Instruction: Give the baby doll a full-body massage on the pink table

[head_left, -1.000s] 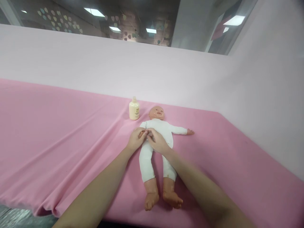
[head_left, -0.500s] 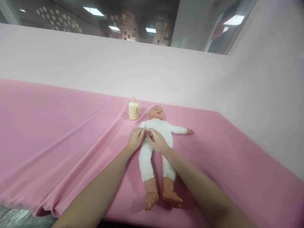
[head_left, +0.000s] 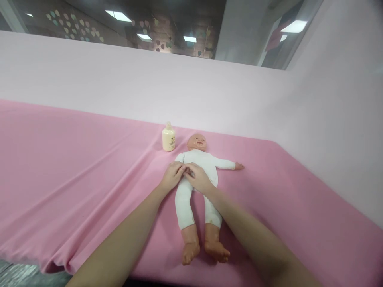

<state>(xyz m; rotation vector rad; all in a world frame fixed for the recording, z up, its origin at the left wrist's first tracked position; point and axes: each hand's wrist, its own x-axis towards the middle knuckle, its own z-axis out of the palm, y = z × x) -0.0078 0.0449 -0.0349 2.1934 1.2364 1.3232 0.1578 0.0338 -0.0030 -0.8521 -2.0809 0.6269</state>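
A baby doll (head_left: 202, 160) in a white suit lies on its back, its bare feet pointing toward me. My left hand (head_left: 172, 174) is curled closed at the doll's arm on the left side of the view. Close against it, my right hand (head_left: 197, 176) is bent over the same arm, above the doll's belly, with its fingers closed. The fingertips of both hands meet there and hide the doll's hand and forearm. The doll's other arm stretches out to the right. A pump bottle (head_left: 168, 139) of pale yellow liquid stands upright left of the doll's head.
A pink sheet (head_left: 98, 159) with folds covers the table and hangs over its front edge at lower left. Behind it rises a white wall (head_left: 134, 83) with a window (head_left: 179, 24) above. Another wall (head_left: 338, 119) bounds the right side.
My left hand has shifted very slightly to the right, its fingertips closer to my right hand's. The doll and bottle have stayed in place.
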